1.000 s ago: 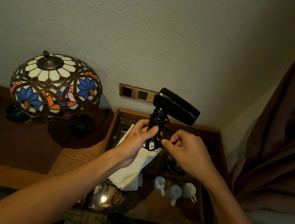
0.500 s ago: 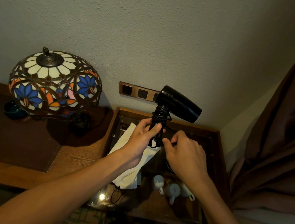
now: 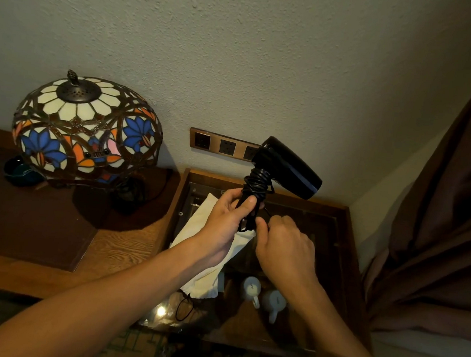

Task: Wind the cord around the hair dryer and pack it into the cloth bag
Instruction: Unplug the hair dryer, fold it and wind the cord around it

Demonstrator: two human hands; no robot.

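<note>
A black hair dryer [image 3: 286, 167] is held upright above the glass-topped table, its nozzle pointing right. The black cord [image 3: 256, 181] is coiled in several turns around the handle just under the body. My left hand [image 3: 226, 220] grips the lower handle over the coils. My right hand [image 3: 284, 246] is right beside it, thumb and fingers pinching the cord's end at the bottom of the handle. The white cloth bag [image 3: 208, 278] lies flat on the glass under my left wrist, its black drawstring trailing at the near end.
A stained-glass lamp [image 3: 86, 128] stands on the wooden desk [image 3: 38, 235] to the left. A socket strip [image 3: 223, 146] is on the wall behind the dryer. White cups [image 3: 264, 296] show under the glass top [image 3: 317, 236]. Brown curtain [image 3: 446, 225] hangs at right.
My right hand has moved in closer to the handle's bottom end with the cord's tail. The left hand's grip and the dryer's pose are nearly the same.
</note>
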